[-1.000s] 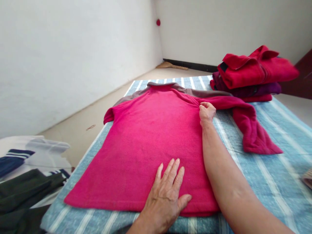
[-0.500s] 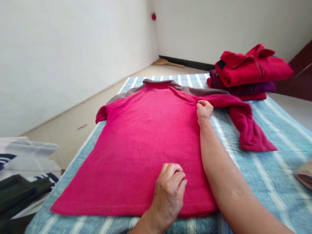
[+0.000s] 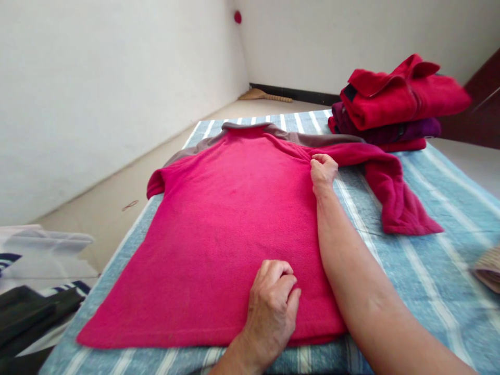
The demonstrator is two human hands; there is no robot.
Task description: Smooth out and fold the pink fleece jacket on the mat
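Note:
A bright pink fleece top (image 3: 219,224) with grey shoulders and collar lies spread out, its collar at the far end and its hem toward me. My left hand (image 3: 271,304) rests on the fabric near the hem, right of the middle. Its fingers are curled in against the cloth, with the tips partly hidden. Farther off, my right hand (image 3: 324,169) pinches the top's right side edge just below the armpit. The right sleeve (image 3: 396,192) stretches out and bends toward me. The left sleeve hangs over the left edge of the bed-like surface.
Blue-and-white striped cloth (image 3: 425,276) covers the surface beneath. Folded red and purple garments (image 3: 402,104) are stacked at the far right. White and dark clothes (image 3: 35,297) lie at lower left. A rolled beige item (image 3: 488,273) sits at the right edge; a broom (image 3: 265,96) lies by the wall.
The camera view has shifted slightly, so the far things sit a little higher and more to the left. Both hands keep their places on the fleece top.

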